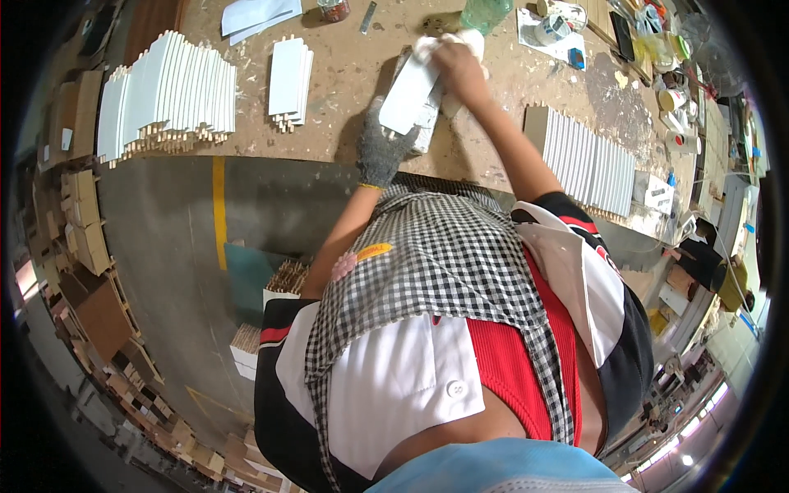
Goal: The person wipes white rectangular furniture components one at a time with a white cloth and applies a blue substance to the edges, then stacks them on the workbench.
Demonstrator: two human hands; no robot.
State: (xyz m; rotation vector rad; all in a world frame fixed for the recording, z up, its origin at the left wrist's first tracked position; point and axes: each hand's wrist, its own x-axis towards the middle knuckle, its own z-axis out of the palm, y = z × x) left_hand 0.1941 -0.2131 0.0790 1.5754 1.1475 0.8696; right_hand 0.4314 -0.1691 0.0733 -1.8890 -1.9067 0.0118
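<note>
A white panel (407, 94) lies tilted on a paint-marked block (427, 123) at the table's near side. My left hand (385, 148), in a dark grey knit glove, grips the panel's near left edge; some of its fingers are hidden. My right hand (457, 74) is bare and closed over a white cloth (468, 41), pressed at the panel's far right corner. To the left lies a small pile of white panels (288, 78) with wooden dowels sticking out of their ends.
A large stack of white panels (168, 90) stands at the table's left, another row (583, 156) at the right. Beyond my hands are a green container (486, 15) and a jar of reddish-brown stuff (334, 10). Tubs and a clear cup (552, 29) crowd the far right.
</note>
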